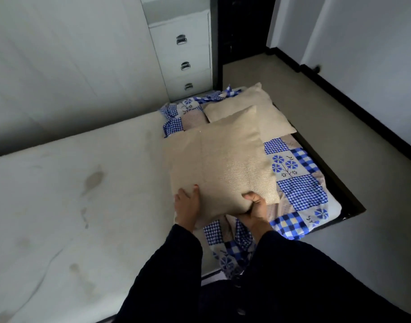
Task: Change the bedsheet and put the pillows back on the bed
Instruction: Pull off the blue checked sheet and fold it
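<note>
Your left grip (187, 201) and right grip (255, 206) both clutch near edge of beige woven pillow (220, 164), over bed's right side. 2nd pillow (251, 113), same beige, lies at far right corner on blue-white checked floral bedsheet (300, 190). Stained bare mattress (71, 194) at left.

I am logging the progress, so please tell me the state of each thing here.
near pillow, held by left hand and right hand
far pillow, lying on the bedsheet
bedsheet, rumpled, covering only one end of the mattress
mattress, mostly bare, stained
drawers, closed
</note>
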